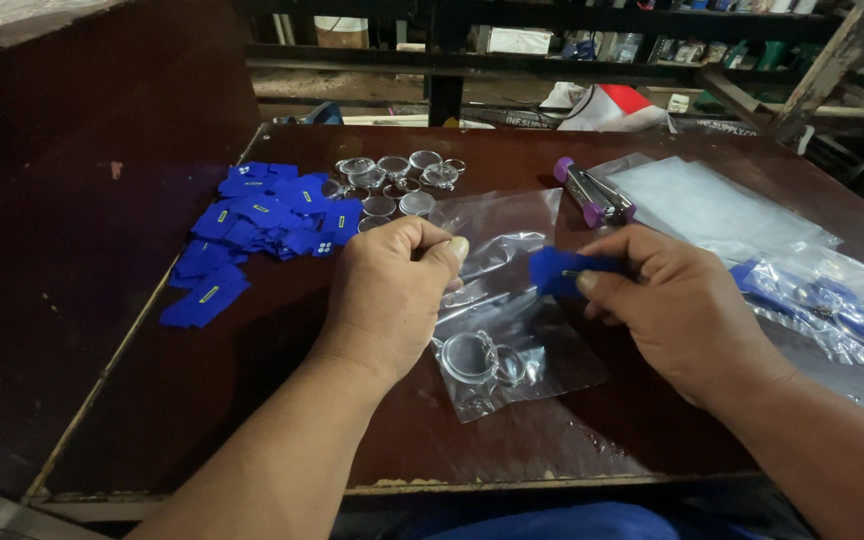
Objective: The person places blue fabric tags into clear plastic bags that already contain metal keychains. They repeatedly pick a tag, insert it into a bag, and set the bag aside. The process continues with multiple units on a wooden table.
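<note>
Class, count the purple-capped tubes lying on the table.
2: both purple-capped tubes lie side by side behind the right hand, beside the stack of clear bags. None seem hidden.

Left hand (pixel 387 290) pinching a clear bag (pixel 512 320), right hand (pixel 677 310) with a blue tag (pixel 557 270), perhaps cloth.

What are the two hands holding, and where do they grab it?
The left hand pinches the clear plastic bag at its top edge. The right hand pinches a blue tag by one end.
</note>
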